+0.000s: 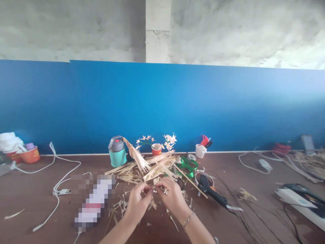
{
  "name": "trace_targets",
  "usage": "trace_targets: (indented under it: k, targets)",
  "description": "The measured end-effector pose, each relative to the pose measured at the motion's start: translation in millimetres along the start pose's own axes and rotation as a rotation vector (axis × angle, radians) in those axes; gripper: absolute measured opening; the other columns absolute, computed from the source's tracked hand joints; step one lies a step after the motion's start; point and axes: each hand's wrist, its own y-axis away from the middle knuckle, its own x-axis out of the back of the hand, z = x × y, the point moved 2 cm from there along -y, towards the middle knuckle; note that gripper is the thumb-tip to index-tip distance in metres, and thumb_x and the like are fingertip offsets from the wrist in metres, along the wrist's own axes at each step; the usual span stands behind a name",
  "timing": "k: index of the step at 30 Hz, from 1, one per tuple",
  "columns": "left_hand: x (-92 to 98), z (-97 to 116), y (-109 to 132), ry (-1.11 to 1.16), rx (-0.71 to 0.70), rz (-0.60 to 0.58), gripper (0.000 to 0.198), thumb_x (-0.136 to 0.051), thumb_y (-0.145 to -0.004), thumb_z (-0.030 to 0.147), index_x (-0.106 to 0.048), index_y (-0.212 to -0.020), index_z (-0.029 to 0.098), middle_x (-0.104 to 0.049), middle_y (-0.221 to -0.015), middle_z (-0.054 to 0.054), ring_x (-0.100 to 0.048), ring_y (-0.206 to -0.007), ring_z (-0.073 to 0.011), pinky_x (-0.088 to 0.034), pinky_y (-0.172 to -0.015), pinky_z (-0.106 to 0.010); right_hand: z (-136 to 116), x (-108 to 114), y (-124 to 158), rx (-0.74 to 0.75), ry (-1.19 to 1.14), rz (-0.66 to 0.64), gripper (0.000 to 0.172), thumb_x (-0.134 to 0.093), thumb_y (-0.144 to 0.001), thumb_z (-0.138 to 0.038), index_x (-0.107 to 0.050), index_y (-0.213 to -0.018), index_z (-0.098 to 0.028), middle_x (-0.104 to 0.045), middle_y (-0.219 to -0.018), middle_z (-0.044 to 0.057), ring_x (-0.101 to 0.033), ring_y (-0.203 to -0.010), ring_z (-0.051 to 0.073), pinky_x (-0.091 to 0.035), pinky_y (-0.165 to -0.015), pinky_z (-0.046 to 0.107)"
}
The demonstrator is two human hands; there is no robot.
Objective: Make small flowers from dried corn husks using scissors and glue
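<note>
My left hand and my right hand meet over the table, fingertips pinched close together. Between them is a tiny pale bit, too small to make out. Dried corn husks are heaped just beyond my fingers. Husk scraps lie scattered around both wrists. Behind the heap, a red paper cup stands between sprays of pale star-shaped flowers on green stems. Green ribbon lies in loops to the right, and a black glue gun rests beyond my right hand.
A teal jar with a grey lid stands behind left. A blurred-out device lies left of my hands, near white cables. A white cup holds tools at the back. A white power strip is far right. The blue partition closes off the back.
</note>
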Motion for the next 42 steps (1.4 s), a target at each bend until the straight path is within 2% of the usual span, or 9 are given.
trace_targets:
  k: [6,11,19,23,28,33,37,39,42]
  targets:
    - [0.0,0,0,0.019,0.009,-0.001,0.019,-0.052,-0.076,0.028,-0.054,-0.060,0.018,-0.057,-0.060,0.000,-0.055,-0.059,-0.0151,-0.040,-0.057,-0.022,2,-2,0,-0.097,-0.114,0.010,0.013,-0.060,-0.070,-0.007,-0.065,-0.067,-0.018,-0.064,-0.066,0.001,-0.058,-0.066,0.015,-0.045,-0.063,0.023]
    - [0.3,0,0,0.000,0.020,-0.012,0.020,-0.052,-0.075,0.030,-0.054,-0.059,0.018,-0.058,-0.059,-0.001,-0.055,-0.059,-0.0161,-0.041,-0.058,-0.024,5,-2,0,-0.124,-0.108,-0.002,0.012,-0.060,-0.070,-0.008,-0.066,-0.067,-0.018,-0.066,-0.067,0.002,-0.059,-0.065,0.015,-0.045,-0.063,0.024]
    - [0.7,-1,0,-0.003,0.008,0.012,0.020,-0.053,-0.074,0.029,-0.057,-0.059,0.018,-0.060,-0.059,-0.002,-0.057,-0.062,-0.0178,-0.041,-0.059,-0.025,7,-3,1,-0.074,0.052,-0.030,0.013,-0.057,-0.072,-0.009,-0.065,-0.069,-0.018,-0.064,-0.067,0.003,-0.059,-0.068,0.018,-0.044,-0.063,0.026]
    - [1.4,-6,-2,-0.011,0.004,0.032,0.021,-0.053,-0.076,0.032,-0.057,-0.060,0.018,-0.060,-0.059,-0.001,-0.056,-0.062,-0.0177,-0.041,-0.061,-0.025,7,2,0,-0.076,0.036,-0.042,0.011,-0.059,-0.073,-0.011,-0.066,-0.071,-0.019,-0.066,-0.070,0.003,-0.060,-0.072,0.018,-0.044,-0.066,0.027]
    - [1.4,-11,-4,0.004,0.006,0.040,0.022,-0.054,-0.076,0.034,-0.060,-0.063,0.018,-0.061,-0.060,0.000,-0.056,-0.062,-0.0175,-0.041,-0.061,-0.025,7,5,-1,-0.029,0.003,0.029,0.013,-0.056,-0.075,-0.012,-0.067,-0.073,-0.019,-0.064,-0.075,0.005,-0.060,-0.077,0.018,-0.046,-0.071,0.027]
    - [0.4,-6,-2,0.021,0.015,-0.013,0.019,-0.054,-0.077,0.033,-0.063,-0.070,0.017,-0.064,-0.066,-0.002,-0.058,-0.066,-0.0181,-0.042,-0.064,-0.026,5,4,1,-0.001,0.003,0.082,0.014,-0.054,-0.077,-0.012,-0.065,-0.074,-0.019,-0.062,-0.075,0.004,-0.059,-0.077,0.018,-0.046,-0.071,0.027]
    - [3.0,-5,-2,0.024,-0.071,0.090,0.022,-0.057,-0.077,0.037,-0.067,-0.085,0.019,-0.067,-0.085,-0.006,-0.060,-0.082,-0.0222,-0.045,-0.074,-0.030,0,3,1,0.049,-0.007,0.071,0.015,-0.053,-0.078,-0.012,-0.066,-0.077,-0.020,-0.062,-0.076,0.005,-0.058,-0.077,0.018,-0.046,-0.070,0.028]
    - [3.8,-6,-3,-0.021,-0.146,0.143,0.020,-0.060,-0.074,0.038,-0.067,-0.080,0.021,-0.067,-0.085,-0.007,-0.059,-0.086,-0.0237,-0.044,-0.078,-0.033,-2,3,2,0.067,-0.007,0.073,0.016,-0.053,-0.078,-0.012,-0.066,-0.077,-0.020,-0.062,-0.076,0.005,-0.058,-0.076,0.018,-0.046,-0.069,0.029]
    - [3.7,-9,-5,-0.070,-0.210,0.157,0.019,-0.061,-0.074,0.038,-0.065,-0.065,0.021,-0.064,-0.078,-0.006,-0.058,-0.083,-0.0237,-0.043,-0.077,-0.034,-6,2,3,0.070,-0.036,0.074,0.017,-0.051,-0.078,-0.010,-0.065,-0.077,-0.020,-0.062,-0.076,0.005,-0.057,-0.076,0.018,-0.046,-0.069,0.029]
